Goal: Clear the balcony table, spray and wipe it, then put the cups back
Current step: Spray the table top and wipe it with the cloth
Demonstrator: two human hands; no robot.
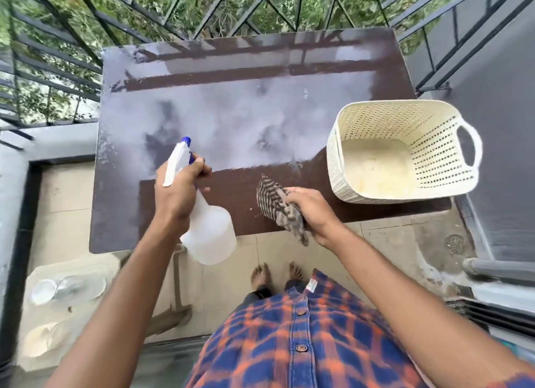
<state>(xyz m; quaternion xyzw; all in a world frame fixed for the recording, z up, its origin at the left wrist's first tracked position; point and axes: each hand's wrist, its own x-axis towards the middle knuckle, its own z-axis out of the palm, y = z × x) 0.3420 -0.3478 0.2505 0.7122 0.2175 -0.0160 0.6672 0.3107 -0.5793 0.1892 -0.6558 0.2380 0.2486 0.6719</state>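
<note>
Gripping the spray bottle [207,228], left hand [176,190] aims its nozzle over the table [231,103], misting ahead of wiping. Right hand [311,211] clutches striped cloth [278,211] at the near edge, ready. Basket [402,153] sits at the right side; cups [55,289] wait below left, off the table.

Head view, looking steeply down — table [260,69] close below

The dark brown rectangular counter [237,190] shows a pale, hazy sheen over most of its top. A cream perforated plastic basket [434,150] with a loop handle stands on its near right corner.
</note>
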